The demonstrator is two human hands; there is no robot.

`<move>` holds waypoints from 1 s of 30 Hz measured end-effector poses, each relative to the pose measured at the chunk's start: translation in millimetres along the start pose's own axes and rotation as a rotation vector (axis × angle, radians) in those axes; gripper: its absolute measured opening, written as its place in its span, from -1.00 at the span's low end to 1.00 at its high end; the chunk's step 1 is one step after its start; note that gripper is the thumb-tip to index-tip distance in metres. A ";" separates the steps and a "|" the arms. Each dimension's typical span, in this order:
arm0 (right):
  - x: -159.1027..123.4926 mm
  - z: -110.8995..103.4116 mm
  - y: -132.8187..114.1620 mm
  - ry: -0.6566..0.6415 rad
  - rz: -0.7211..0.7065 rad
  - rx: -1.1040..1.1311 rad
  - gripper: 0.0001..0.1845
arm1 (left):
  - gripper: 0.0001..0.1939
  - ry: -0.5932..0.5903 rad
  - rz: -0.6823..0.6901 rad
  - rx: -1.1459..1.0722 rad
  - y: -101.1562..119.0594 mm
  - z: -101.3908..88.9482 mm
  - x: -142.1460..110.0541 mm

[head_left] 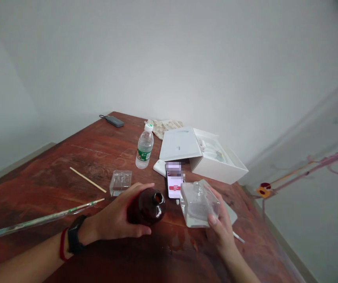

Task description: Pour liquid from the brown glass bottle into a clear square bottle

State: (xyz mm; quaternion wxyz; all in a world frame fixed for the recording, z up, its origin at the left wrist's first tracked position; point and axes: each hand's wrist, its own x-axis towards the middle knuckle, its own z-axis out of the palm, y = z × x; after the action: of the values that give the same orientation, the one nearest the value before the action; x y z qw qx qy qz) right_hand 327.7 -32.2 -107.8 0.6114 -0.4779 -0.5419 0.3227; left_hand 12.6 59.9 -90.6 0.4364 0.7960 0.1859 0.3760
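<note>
My left hand (118,216) is wrapped round a dark brown glass bottle (149,206), whose narrow mouth is uncapped and faces up. In my right hand (220,224) is a clear square plastic container (200,204), gripped by its right side, thumb on the near edge. A similar clear square container (120,182) stands on the table just beyond my left hand. Between the two hands, a little farther off, a phone (174,186) lies with its screen lit.
On the wooden table (104,153) stand a water bottle (144,147) and an open white box (219,169). A cloth (166,126) and a grey device (114,121) lie at the back. A chopstick (88,179) and wrapped chopsticks (45,218) are at left.
</note>
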 end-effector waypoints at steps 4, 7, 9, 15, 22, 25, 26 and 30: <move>-0.4 13.6 -6.1 -0.096 0.051 0.052 -0.26 | -0.01 0.044 -0.045 0.030 -5.3 0.1 -3.0; 0.1 22.6 -8.9 -0.079 0.022 0.083 -0.32 | -0.03 0.046 -0.058 0.009 -8.5 0.3 -4.1; 0.7 27.8 -9.7 -0.104 0.002 0.110 -0.33 | -0.01 0.045 -0.076 -0.015 -8.9 0.8 -4.2; 2.5 32.3 -12.0 -0.175 0.027 0.144 -0.29 | -0.09 0.044 -0.080 0.048 -6.5 1.3 -1.3; -2.4 34.4 -7.4 -0.188 0.070 0.166 -0.24 | -0.10 0.022 -0.017 0.215 -5.2 -1.3 1.1; -2.8 36.3 -5.8 -0.194 0.052 0.132 -0.26 | -0.10 0.027 0.019 0.270 -4.3 -2.5 1.6; -2.4 36.7 -5.9 -0.191 0.036 0.103 -0.27 | -0.10 0.032 0.028 0.287 -4.0 -2.9 1.9; 0.5 37.5 -8.7 -0.156 -0.019 0.012 -0.30 | -0.09 0.052 0.054 0.353 -2.7 -5.1 3.1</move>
State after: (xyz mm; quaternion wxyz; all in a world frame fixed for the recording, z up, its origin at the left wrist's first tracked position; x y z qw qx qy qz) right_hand 290.4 -25.9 -101.1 0.5732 -0.4426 -0.5903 0.3565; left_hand 10.8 66.2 -89.8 0.2747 0.8550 0.2389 0.3693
